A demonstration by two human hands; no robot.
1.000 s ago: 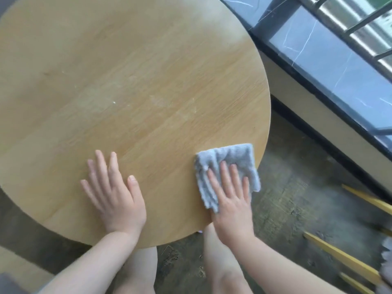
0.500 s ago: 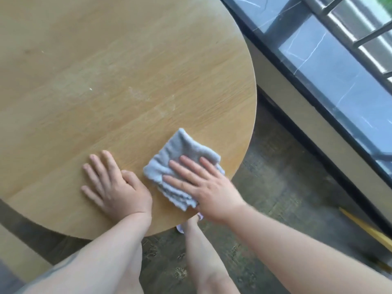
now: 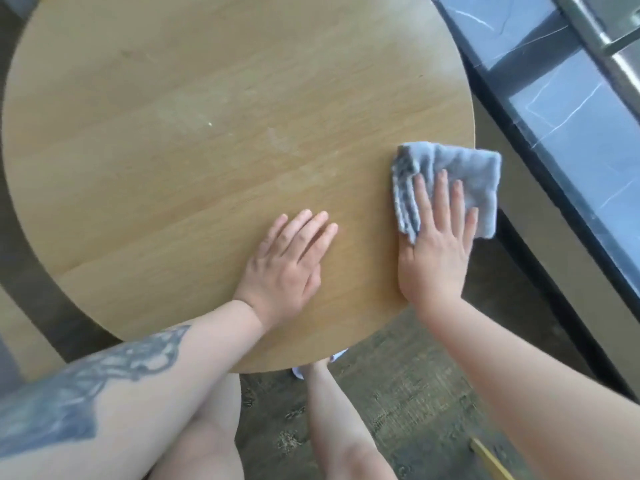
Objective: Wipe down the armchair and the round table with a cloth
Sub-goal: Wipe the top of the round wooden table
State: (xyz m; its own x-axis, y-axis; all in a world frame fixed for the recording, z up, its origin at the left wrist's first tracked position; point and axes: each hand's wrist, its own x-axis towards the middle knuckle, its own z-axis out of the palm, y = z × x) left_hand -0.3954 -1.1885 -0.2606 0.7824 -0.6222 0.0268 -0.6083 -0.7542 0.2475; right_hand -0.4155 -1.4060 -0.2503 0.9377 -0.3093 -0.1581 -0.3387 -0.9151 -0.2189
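Observation:
The round wooden table (image 3: 194, 140) fills most of the view. A folded grey cloth (image 3: 464, 174) lies at its right edge, partly hanging past the rim. My right hand (image 3: 436, 247) presses flat on the cloth with straight fingers. My left hand (image 3: 287, 268) rests flat on the bare tabletop near the front edge, a little to the left of the cloth. The armchair is not in view.
A dark marble sill (image 3: 561, 109) with a metal rail (image 3: 602, 32) runs along the right. A dark rough floor (image 3: 398, 403) lies below the table. A yellow wooden leg (image 3: 491, 459) shows at the bottom right. My legs stand under the table's front edge.
My right hand has swept the cloth from the table's front middle, beside my left hand, out to the right edge. My left hand stays flat on the tabletop.

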